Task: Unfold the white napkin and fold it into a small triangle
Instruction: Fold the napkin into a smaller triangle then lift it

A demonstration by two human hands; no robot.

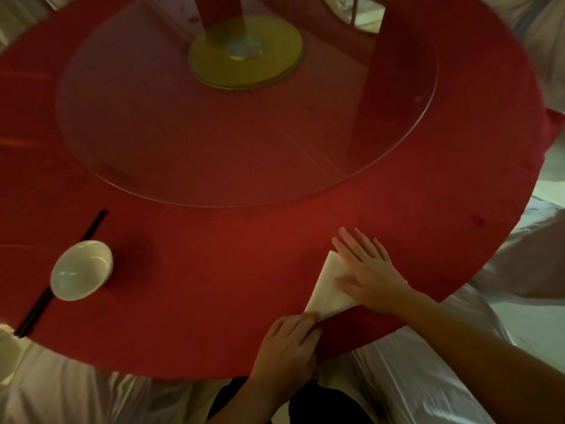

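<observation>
The white napkin [327,287] lies folded in a narrow triangle on the red tablecloth [198,270], near the table's front edge. My right hand [368,267] rests flat on its right side, fingers spread and pointing away from me, covering part of the cloth. My left hand [290,347] pinches the napkin's near lower corner between thumb and fingers. The napkin's far tip shows just left of my right fingers.
A white bowl [81,269] sits at the left on a pair of black chopsticks [91,228]. A round glass turntable [244,117] with a gold hub [244,52] fills the table's middle. White chair covers [428,377] ring the table edge.
</observation>
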